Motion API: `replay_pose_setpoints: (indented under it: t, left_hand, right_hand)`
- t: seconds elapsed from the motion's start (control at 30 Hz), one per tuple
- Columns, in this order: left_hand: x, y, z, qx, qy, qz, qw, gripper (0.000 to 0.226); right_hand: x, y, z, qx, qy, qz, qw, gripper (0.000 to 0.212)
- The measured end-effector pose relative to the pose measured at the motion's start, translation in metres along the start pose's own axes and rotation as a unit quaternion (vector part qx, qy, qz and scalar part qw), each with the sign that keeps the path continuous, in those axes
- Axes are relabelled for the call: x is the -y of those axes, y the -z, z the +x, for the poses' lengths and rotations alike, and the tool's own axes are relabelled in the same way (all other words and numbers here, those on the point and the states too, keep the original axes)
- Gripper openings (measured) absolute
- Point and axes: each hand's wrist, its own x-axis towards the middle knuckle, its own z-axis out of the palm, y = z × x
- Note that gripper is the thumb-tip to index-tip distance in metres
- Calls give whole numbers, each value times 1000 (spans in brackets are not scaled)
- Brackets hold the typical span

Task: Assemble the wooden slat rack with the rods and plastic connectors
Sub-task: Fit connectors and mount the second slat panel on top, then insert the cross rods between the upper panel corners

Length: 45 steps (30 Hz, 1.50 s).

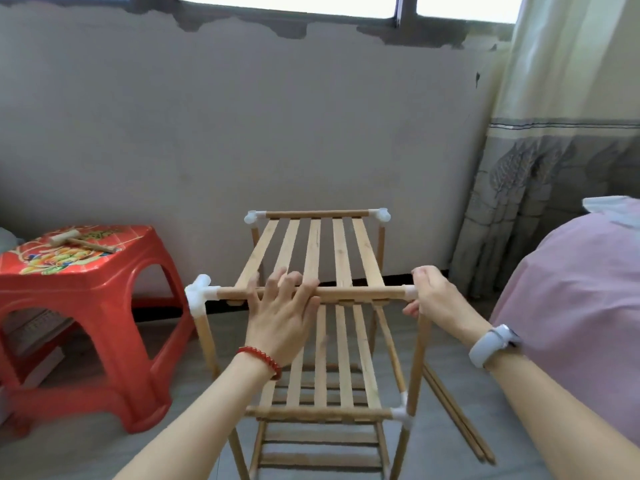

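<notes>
A wooden slat rack (341, 251) stands on the floor in front of me, with several slatted tiers joined by rods and white plastic connectors (201, 294). My left hand (282, 311) lies flat on the top tier, fingers spread over its front rod (360, 293) and the near slat ends. My right hand (433, 296) grips the front right corner, covering the connector there. A lower connector (401, 415) shows at the right of the second tier. Far corner connectors (381, 214) cap the back rod.
A red plastic stool (83, 299) stands at the left with a small wooden mallet (81, 241) on its top. Spare rods (457, 417) lie on the floor right of the rack. A pink-covered bed (575, 306) fills the right side. A wall and curtain stand behind.
</notes>
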Motion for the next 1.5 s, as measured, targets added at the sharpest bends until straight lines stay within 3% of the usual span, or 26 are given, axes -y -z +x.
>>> replay_pose_setpoints:
  t: [0.1,0.3,0.43,0.53,0.63,0.8,0.97,1.17,1.27,1.5]
  left_hand:
    - [32,14,-2,-5,69,16,997,48]
    - [86,57,-18,32,251,2,967,36]
    - [88,87,-26,-4,294,-156,943,33]
    - [77,111,-38,-34,288,-220,931,30]
    - [61,131,-50,-105,253,-199,941,26]
    - [5,127,-59,-162,45,-150,974,24]
    - [-58,52,-56,-7,-87,-213,973,23]
    - [-137,-69,-50,283,-112,-221,927,35]
    - [-165,-140,-41,367,-90,-223,899,37]
    - [-202,-342,-53,504,46,-189,842,46]
  right_hand:
    - [13,-14,-15,106,40,3,994,33]
    - [50,-71,-57,207,181,-38,961,49]
    - [75,-108,-74,260,231,-53,936,47]
    - [93,-123,-85,314,262,-89,908,47]
    - [100,-130,-93,337,286,-108,891,44]
    - [63,-101,-78,349,218,-110,905,37]
    - [-12,-36,-62,322,46,-139,935,30]
    - [-156,17,-47,204,-157,-117,959,21]
    - [-236,17,-37,141,-198,-130,961,24]
    - [-420,-29,16,104,-290,-240,921,28]
